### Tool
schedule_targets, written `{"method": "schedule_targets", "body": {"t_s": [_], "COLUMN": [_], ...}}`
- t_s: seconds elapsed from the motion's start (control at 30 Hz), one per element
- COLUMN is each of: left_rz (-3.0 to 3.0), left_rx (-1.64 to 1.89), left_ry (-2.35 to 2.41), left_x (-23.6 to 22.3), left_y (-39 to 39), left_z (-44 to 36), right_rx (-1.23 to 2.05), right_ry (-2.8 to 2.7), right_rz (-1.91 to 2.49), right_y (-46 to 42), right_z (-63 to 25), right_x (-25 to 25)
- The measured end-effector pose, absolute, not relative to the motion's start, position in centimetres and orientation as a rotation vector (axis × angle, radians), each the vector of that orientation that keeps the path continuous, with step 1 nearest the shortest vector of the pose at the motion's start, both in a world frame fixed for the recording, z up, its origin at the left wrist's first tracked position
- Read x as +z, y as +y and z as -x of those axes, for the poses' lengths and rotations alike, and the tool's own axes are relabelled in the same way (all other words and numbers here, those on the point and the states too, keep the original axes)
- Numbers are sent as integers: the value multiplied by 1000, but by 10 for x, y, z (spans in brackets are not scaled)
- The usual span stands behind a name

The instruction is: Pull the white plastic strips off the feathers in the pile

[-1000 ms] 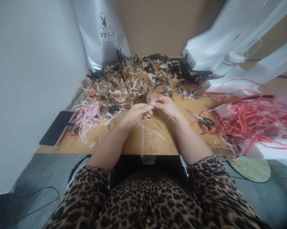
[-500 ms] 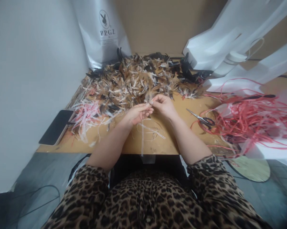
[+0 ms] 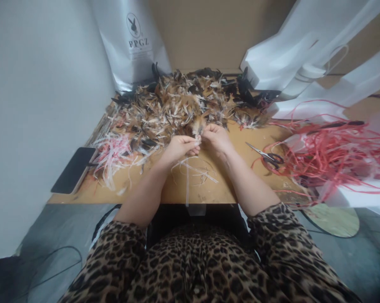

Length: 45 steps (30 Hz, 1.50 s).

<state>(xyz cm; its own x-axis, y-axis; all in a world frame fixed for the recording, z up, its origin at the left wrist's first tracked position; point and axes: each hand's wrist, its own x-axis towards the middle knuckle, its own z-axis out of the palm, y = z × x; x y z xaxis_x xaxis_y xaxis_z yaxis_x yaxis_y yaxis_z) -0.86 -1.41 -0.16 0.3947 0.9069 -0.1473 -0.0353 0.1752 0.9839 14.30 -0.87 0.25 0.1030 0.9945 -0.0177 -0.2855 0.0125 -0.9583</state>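
Between my fingertips stands a small tan-and-white feather [image 3: 198, 125], its fluffy end pointing up. My left hand [image 3: 182, 148] pinches it low down, near the base. From the other side my right hand [image 3: 215, 136] grips it with thumb and forefinger, close against the left fingertips. Just beyond my hands spreads a large pile of brown, white and black feathers [image 3: 174, 105]. Thin white strips [image 3: 198, 170] lie loosely on the wooden table below my wrists.
Scissors [image 3: 267, 155] with dark handles lie to the right, beside a tangle of red plastic strips [image 3: 341, 155]. At left are a phone [image 3: 73, 170] and a bunch of pink and white strips [image 3: 114, 153]. A white printed bag [image 3: 139, 54] stands behind the feathers.
The feather now stands more upright and shows more plainly between my fingers. My left fingers have curled in more. The view has shifted slightly.
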Motion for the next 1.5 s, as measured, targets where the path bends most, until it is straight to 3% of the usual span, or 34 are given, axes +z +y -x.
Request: {"method": "schedule_targets", "body": {"t_s": [0.47, 0.8, 1.13, 1.5], "left_rz": [-1477, -1650, -1282, -641], "left_rx": [826, 1108, 979, 778], "left_ry": [904, 1055, 1005, 738], "left_x": [-5, -10, -3, -3], "left_y": [-15, -11, -13, -10], "left_z": [10, 12, 8, 7], "right_rx": [1546, 1635, 1332, 1373], "right_ry": [-795, -791, -869, -766], "right_rz": [973, 962, 1103, 1042], "right_y": [-8, -9, -9, -9], "right_z": [-146, -147, -141, -135], "right_x": [3, 4, 5, -3]}}
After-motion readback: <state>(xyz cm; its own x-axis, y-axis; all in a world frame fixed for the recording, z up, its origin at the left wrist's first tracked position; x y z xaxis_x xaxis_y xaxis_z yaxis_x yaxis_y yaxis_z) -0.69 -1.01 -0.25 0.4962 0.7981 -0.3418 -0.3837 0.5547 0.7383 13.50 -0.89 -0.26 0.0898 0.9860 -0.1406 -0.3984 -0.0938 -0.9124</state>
